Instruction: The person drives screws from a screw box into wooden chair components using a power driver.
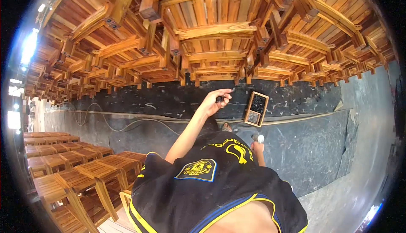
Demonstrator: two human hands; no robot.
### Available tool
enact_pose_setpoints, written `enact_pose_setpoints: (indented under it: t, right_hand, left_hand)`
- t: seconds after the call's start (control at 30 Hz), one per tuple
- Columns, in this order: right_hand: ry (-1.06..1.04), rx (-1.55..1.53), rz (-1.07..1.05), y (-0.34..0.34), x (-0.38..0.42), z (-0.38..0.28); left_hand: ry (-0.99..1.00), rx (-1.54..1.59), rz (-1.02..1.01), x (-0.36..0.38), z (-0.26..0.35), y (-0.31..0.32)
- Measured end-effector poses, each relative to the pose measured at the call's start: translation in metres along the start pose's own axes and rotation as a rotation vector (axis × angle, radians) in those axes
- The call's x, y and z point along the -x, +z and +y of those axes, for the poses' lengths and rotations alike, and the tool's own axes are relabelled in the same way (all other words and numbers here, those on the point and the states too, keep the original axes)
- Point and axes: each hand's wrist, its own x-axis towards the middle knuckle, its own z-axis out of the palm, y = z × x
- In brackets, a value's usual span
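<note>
My left hand [219, 100] is raised in front of me, its fingers curled around small black pieces [219, 99] too small to name surely. A short, thin item shows by its fingertips. Low on the right, beside my shirt, my right hand [257, 148] is closed on a hammer [260, 138] with a pale round face; its handle is mostly hidden. Between and ahead of both hands, a wooden box [265, 111] rests on the dark floor covering. Its larger compartment holds many small black pieces, and the smaller one holds small greyish pieces.
Upturned wooden furniture [215, 32] with legs and slatted undersides is massed in rows ahead. Slatted wooden stools [84, 174] stand in rows at lower left. A cable [114, 128] winds over the dark floor sheet [304, 148]. A sandalled foot [227, 127] shows below me.
</note>
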Motion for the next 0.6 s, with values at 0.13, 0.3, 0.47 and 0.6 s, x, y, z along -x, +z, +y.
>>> enact_pose_setpoints:
  t: [0.13,0.3,0.47,0.6]
  right_hand:
    - [-0.071,-0.111,-0.005,0.004,-0.022,-0.049]
    - [-0.295,-0.493,0.024,0.008,0.021,-0.141]
    - [-0.573,-0.72,-0.131,-0.004,0.066,-0.217]
    - [-0.67,-0.753,-0.098,-0.023,0.117,-0.278]
  left_hand:
    - [0.065,-0.063,0.01,-0.007,0.011,0.025]
    - [-0.017,-0.112,0.037,-0.028,0.021,0.021]
    - [-0.118,-0.112,0.089,-0.064,0.055,0.016]
    - [-0.061,-0.162,0.025,-0.097,0.093,0.02]
